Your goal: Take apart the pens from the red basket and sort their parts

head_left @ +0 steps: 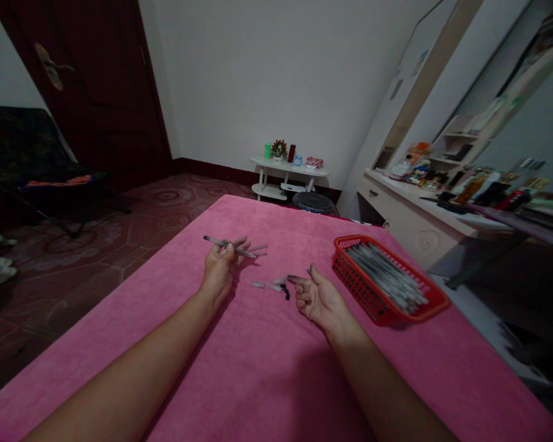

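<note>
My left hand [220, 264] is closed round a slim dark-tipped pen [214, 240], its thumb pressed on the barrel. Just past those fingers, thin grey pen barrels [260, 250] stick out; whether they are gripped or lie on the cloth I cannot tell. My right hand [320, 301] is turned partly palm up with curled fingers and a raised thumb. Something small and dark shows by its fingertips, too blurred to name. Between the hands lie several pale translucent caps [258, 285] and small black pieces [286, 291]. Right of my right hand stands a red plastic basket [366, 298] packed with grey pens [387, 276].
A pink cloth [239, 368] covers the table. Beyond its far edge are a round dark stool [313, 202] and a small white shelf table [288, 166]. A cluttered dresser [415, 202] stands at right, a folding chair [50, 166] and a dark door [83, 80] at left.
</note>
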Motion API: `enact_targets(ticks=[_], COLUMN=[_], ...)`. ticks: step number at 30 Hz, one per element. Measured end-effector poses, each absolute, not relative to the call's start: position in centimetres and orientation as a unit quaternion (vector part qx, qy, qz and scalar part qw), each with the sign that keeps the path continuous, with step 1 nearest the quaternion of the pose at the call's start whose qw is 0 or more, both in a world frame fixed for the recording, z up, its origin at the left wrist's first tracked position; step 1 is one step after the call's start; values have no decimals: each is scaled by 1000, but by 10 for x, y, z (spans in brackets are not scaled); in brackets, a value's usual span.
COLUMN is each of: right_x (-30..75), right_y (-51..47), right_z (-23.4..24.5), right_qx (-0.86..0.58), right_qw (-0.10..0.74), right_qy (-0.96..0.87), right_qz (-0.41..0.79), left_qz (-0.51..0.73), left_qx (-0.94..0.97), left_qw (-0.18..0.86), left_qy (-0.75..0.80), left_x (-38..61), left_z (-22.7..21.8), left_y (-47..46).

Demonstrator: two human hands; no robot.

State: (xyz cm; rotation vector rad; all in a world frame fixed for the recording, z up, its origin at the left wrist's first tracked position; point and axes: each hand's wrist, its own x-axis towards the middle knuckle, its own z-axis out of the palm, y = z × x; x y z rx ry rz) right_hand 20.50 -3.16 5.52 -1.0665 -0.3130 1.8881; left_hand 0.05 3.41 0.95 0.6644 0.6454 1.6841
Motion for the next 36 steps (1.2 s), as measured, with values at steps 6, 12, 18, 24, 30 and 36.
enact_targets(ticks=[6, 12, 18, 24, 30, 36], right_x=[197, 195, 199, 202, 192, 184], right_y=[-32, -21, -19, -26, -27, -30], right_z=[40, 10, 5, 9, 6, 4], right_qx=[-493, -537, -611, -613, -553, -543], right_qw=[546, 401, 284, 388, 487, 498], right_qy=[-368, -733, -739, -684, -648, -639], right_qz=[569, 111, 8, 79, 193, 222], left_qz=[717, 704, 697, 664, 654, 655], left_qx=[276, 269, 268, 301, 308, 306], left_qw=[581, 596, 603, 633, 639, 630], left_qy=[268, 278, 280, 260, 263, 284], left_x=[1, 4, 8, 15, 22, 25], left_z=[8, 6, 5, 12, 14, 16], left_y=[35, 34, 31, 21, 15, 13])
